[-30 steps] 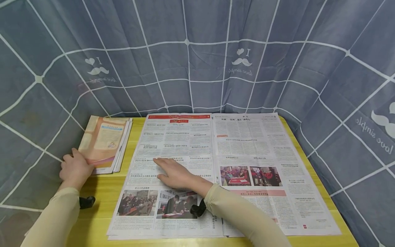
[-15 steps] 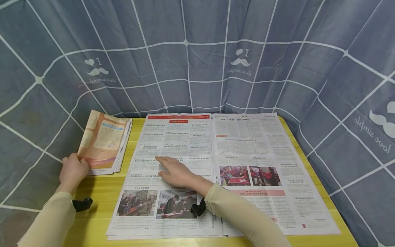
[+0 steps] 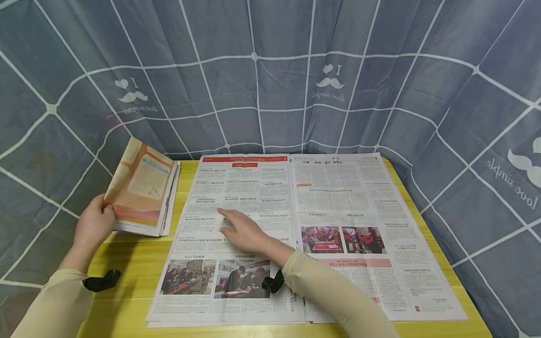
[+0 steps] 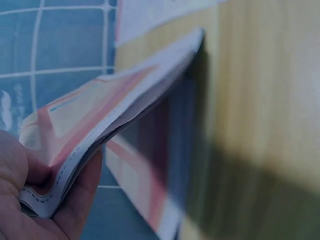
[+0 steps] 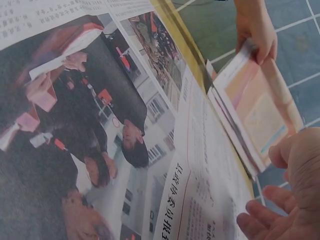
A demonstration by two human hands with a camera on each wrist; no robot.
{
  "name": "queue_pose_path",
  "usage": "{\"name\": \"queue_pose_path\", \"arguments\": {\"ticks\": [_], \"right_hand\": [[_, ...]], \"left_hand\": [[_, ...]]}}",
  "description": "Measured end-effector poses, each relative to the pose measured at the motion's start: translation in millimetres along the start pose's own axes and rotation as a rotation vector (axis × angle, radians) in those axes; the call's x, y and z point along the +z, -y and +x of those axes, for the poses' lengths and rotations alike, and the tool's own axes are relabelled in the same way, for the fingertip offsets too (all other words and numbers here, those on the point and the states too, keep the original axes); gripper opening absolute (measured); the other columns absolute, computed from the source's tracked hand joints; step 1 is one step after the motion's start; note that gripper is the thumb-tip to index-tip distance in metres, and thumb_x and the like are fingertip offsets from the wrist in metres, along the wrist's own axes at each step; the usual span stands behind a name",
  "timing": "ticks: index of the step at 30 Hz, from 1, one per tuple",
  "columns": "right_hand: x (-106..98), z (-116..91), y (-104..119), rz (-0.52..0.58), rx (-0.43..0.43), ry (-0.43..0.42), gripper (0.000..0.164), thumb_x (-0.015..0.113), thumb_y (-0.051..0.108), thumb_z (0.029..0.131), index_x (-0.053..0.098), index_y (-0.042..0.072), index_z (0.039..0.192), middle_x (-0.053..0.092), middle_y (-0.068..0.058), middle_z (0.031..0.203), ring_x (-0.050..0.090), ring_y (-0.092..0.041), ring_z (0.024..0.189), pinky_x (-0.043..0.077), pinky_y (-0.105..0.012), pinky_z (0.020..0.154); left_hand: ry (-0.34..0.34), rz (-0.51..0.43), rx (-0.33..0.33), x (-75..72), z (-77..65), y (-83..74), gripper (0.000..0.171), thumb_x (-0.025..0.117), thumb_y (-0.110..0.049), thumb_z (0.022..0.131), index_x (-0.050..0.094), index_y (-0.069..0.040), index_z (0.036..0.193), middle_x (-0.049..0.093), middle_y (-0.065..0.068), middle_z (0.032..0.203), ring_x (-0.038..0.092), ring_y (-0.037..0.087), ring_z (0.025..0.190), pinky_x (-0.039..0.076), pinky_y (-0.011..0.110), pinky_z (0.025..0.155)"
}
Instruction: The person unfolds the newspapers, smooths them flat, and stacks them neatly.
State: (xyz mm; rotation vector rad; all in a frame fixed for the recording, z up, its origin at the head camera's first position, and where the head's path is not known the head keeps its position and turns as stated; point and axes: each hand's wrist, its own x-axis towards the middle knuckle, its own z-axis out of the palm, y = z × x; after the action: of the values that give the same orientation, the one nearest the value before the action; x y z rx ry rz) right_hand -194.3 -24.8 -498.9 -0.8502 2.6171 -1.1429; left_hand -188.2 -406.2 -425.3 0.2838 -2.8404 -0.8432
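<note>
My left hand (image 3: 95, 220) grips the left edge of a folded newspaper (image 3: 143, 188) with an orange printed page. In the left wrist view, the thumb lies on top and fingers are underneath, and the held edge is raised. Beneath it, more folded newspapers (image 4: 145, 180) lie on the table. Over the left half of a spread newspaper (image 3: 236, 202), my right hand (image 3: 243, 232) has its fingers relaxed and holds nothing. Whether it touches the page cannot be told. The right wrist view shows loosely bent fingers (image 5: 265, 215) beside the printed page.
The yellow wood-grain table (image 3: 127, 286) carries the spread sheets, which cover most of its middle and right. A grey-blue checked curtain (image 3: 279, 94) surrounds the back and sides, close behind the folded stack. Dark wrist straps (image 3: 272, 281) sit on both sleeves.
My left hand has closed on the folded newspaper's edge and raised it, tilting the top paper up and away from the stack. The right hand has stayed nearly still over the spread sheets.
</note>
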Motion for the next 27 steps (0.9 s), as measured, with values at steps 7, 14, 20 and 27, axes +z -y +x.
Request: {"name": "queue_pose_path", "arguments": {"ticks": [7,14,20,27], "right_hand": [[-5.9,-1.4,-1.0,0.099,0.024,-0.016,0.06,0.052,0.029,0.108,0.031,0.022,0.163,0.038,0.0,0.162,0.037,-0.019,0.147,0.033,-0.04,0.117],[-13.0,-2.0,-4.6,0.304,0.054,-0.034,0.064,0.052,0.037,0.108,0.026,0.022,0.164,0.038,-0.003,0.161,0.044,-0.024,0.142,0.041,-0.04,0.112],[-22.3,3.1,-7.3,0.533,0.098,-0.079,0.069,0.051,0.04,0.108,0.02,0.017,0.165,0.039,-0.014,0.16,0.046,-0.026,0.14,0.042,-0.042,0.11],[-37.8,9.2,-9.9,0.84,0.167,-0.203,0.076,0.05,0.041,0.108,0.014,0.007,0.164,0.058,-0.017,0.141,0.065,-0.028,0.118,0.052,-0.042,0.099]], "left_hand": [[-0.008,-0.124,-0.01,-9.3,-3.5,-24.4,0.054,0.03,-0.023,0.108,0.037,0.008,0.151,0.052,0.032,0.121,0.05,0.033,0.086,0.041,0.036,0.06],[0.041,-0.325,-0.011,2.9,-7.5,-56.3,0.056,0.034,-0.027,0.11,0.032,0.006,0.156,0.051,0.027,0.128,0.051,0.005,0.085,0.048,0.018,0.061],[0.173,-0.566,0.053,27.3,-10.7,-86.2,0.057,0.036,-0.027,0.112,0.027,0.004,0.158,0.055,0.01,0.117,0.06,0.0,0.089,0.055,0.02,0.07],[0.325,-0.758,0.054,59.0,-20.6,-121.4,0.059,0.04,-0.03,0.112,0.024,0.001,0.16,0.059,0.012,0.121,0.068,0.006,0.093,0.06,0.029,0.075]]}}
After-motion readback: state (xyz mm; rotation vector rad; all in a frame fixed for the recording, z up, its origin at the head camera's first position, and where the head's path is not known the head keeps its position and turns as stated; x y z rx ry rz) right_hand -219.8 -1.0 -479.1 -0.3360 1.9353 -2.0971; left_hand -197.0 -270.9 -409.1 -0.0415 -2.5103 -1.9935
